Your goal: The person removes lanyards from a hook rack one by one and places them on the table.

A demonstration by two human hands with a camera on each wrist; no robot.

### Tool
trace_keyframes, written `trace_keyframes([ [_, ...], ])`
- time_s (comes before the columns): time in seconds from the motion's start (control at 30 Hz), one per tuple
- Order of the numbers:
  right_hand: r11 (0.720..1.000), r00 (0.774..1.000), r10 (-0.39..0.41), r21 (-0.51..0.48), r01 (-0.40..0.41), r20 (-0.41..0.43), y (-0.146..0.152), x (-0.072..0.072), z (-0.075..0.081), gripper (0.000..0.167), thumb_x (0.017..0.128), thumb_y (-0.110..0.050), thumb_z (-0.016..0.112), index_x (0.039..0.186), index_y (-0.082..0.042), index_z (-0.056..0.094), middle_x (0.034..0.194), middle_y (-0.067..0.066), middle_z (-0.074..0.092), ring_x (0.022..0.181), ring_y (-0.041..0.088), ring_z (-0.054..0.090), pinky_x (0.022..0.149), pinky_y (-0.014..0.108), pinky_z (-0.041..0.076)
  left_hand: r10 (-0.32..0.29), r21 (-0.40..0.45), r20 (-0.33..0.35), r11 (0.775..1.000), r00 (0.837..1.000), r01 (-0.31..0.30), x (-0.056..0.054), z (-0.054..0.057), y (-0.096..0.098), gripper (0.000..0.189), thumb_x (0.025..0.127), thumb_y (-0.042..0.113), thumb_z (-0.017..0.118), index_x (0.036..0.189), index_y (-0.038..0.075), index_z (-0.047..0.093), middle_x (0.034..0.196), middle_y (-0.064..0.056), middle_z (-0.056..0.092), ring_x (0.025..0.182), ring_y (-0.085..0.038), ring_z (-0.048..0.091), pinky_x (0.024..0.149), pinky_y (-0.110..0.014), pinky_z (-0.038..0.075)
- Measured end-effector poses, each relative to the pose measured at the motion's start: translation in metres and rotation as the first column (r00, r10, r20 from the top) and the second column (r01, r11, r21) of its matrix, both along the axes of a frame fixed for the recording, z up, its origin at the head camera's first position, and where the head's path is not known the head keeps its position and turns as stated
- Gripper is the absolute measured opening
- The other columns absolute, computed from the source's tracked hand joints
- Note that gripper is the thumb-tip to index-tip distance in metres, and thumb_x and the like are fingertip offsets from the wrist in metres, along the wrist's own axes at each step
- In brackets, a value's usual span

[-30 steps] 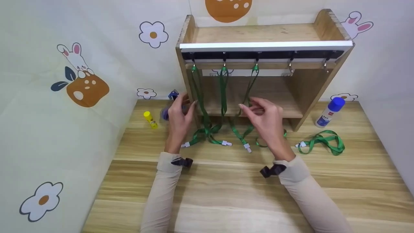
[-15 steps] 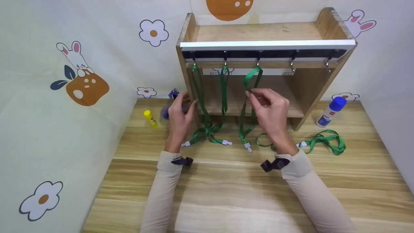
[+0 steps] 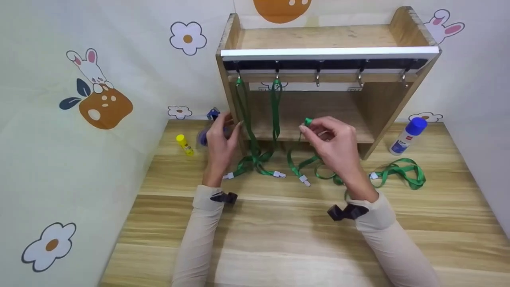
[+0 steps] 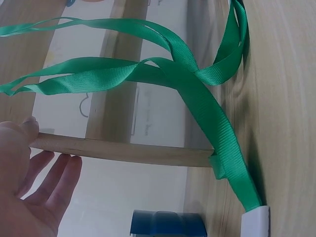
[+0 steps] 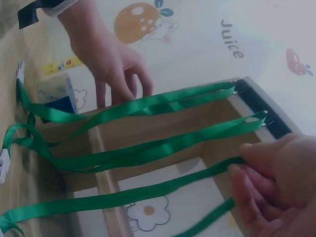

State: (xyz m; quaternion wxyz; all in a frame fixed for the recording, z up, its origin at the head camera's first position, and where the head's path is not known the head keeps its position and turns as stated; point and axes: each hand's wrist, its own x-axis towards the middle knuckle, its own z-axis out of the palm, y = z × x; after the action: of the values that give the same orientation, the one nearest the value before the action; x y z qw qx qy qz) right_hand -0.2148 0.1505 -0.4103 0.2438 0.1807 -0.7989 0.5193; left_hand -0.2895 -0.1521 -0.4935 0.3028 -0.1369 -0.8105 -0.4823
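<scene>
My right hand (image 3: pixel 336 141) pinches the loop end of a green lanyard (image 5: pixel 123 200) between thumb and fingertips, in front of the shelf opening. That lanyard's straps run down to a white clip (image 3: pixel 304 179) on the table. Above it, the middle hook (image 3: pixel 318 81) is bare. With thumb on one face and fingers on the other, my left hand (image 3: pixel 221 141) holds the left side panel (image 4: pixel 123 150) of a wooden shelf (image 3: pixel 376 105). Two more green lanyards, one at the left (image 3: pixel 244 107) and one beside it (image 3: pixel 275 107), hang from the two leftmost hooks.
On the table's right lies a coiled green lanyard (image 3: pixel 402 171), near a blue-capped glue bottle (image 3: pixel 408 135). Another green lanyard (image 3: pixel 324 175) is partly hidden by my right arm. A yellow glue stick (image 3: pixel 185 144) and a roll of tape (image 3: pixel 202 137) stand left of the shelf.
The third lanyard's loop has come off the middle hook and down in my right hand. My left hand has stayed at the side panel.
</scene>
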Motion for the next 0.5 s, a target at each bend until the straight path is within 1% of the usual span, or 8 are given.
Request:
trace_keyframes([
  [0.07,0.997,0.999,0.049,0.056,-0.049,0.003,-0.002,0.004,0.006,0.011,0.095,-0.02,0.086,0.1,-0.01,0.085,0.102,0.0,0.079,0.083,0.007,0.075,0.071,0.017,0.063,-0.002,0.01,0.003,1.0,1.0,0.002,0.0,0.0,-0.001,0.032,0.106,0.023,0.073,0.135,0.009,0.068,0.126,-0.01,0.077,0.112,-0.022,0.076,0.093,-0.05,0.067],
  [0.13,0.989,0.994,0.104,0.106,-0.102,-0.012,-0.005,0.007,0.015,0.012,0.096,-0.02,0.086,0.103,-0.01,0.085,0.111,0.0,0.076,0.089,0.007,0.074,0.073,0.017,0.064,-0.002,0.016,0.008,1.0,1.0,0.002,0.0,0.001,-0.001,0.033,0.106,0.024,0.073,0.135,0.01,0.069,0.127,-0.009,0.077,0.113,-0.022,0.076,0.095,-0.05,0.067],
  [0.2,0.98,0.985,0.165,0.123,-0.159,-0.043,-0.009,0.011,0.028,0.013,0.096,-0.018,0.085,0.105,-0.008,0.085,0.117,0.001,0.075,0.093,0.008,0.074,0.074,0.018,0.064,-0.003,0.019,0.016,1.0,1.0,0.003,0.0,0.001,-0.002,0.033,0.106,0.025,0.073,0.135,0.011,0.069,0.128,-0.008,0.077,0.114,-0.021,0.076,0.096,-0.048,0.067],
  [0.3,0.965,0.962,0.259,0.071,-0.254,-0.088,-0.013,0.017,0.046,0.013,0.095,-0.009,0.084,0.108,-0.004,0.084,0.122,0.003,0.075,0.093,0.011,0.076,0.077,0.022,0.066,-0.007,0.016,0.035,1.0,0.999,0.007,0.001,0.001,-0.001,0.034,0.106,0.029,0.072,0.136,0.013,0.068,0.13,-0.007,0.076,0.115,-0.018,0.076,0.097,-0.04,0.067],
  [0.37,0.946,0.939,0.325,0.019,-0.325,-0.11,-0.015,0.021,0.057,0.015,0.094,-0.002,0.083,0.109,-0.003,0.083,0.123,0.005,0.075,0.094,0.014,0.078,0.08,0.024,0.067,-0.013,0.017,0.043,1.0,0.999,0.012,0.001,0.0,-0.001,0.035,0.106,0.031,0.072,0.137,0.014,0.068,0.131,-0.005,0.076,0.116,-0.016,0.075,0.097,-0.038,0.066],
  [0.43,0.92,0.915,0.385,-0.028,-0.391,-0.121,-0.015,0.024,0.065,0.018,0.092,0.004,0.082,0.109,-0.001,0.083,0.123,0.009,0.076,0.096,0.017,0.079,0.083,0.027,0.067,-0.021,0.024,0.047,1.0,0.999,0.02,0.0,0.0,0.0,0.036,0.106,0.032,0.072,0.137,0.015,0.068,0.132,-0.004,0.076,0.116,-0.015,0.075,0.097,-0.039,0.067],
  [0.5,0.899,0.895,0.427,-0.046,-0.436,-0.125,-0.013,0.027,0.07,0.019,0.092,0.006,0.081,0.109,-0.001,0.083,0.124,0.012,0.075,0.097,0.019,0.079,0.084,0.027,0.067,-0.029,0.029,0.044,0.999,0.999,0.028,0.0,0.001,0.0,0.037,0.106,0.032,0.071,0.139,0.015,0.068,0.133,-0.004,0.076,0.117,-0.015,0.075,0.098,-0.042,0.066],
])
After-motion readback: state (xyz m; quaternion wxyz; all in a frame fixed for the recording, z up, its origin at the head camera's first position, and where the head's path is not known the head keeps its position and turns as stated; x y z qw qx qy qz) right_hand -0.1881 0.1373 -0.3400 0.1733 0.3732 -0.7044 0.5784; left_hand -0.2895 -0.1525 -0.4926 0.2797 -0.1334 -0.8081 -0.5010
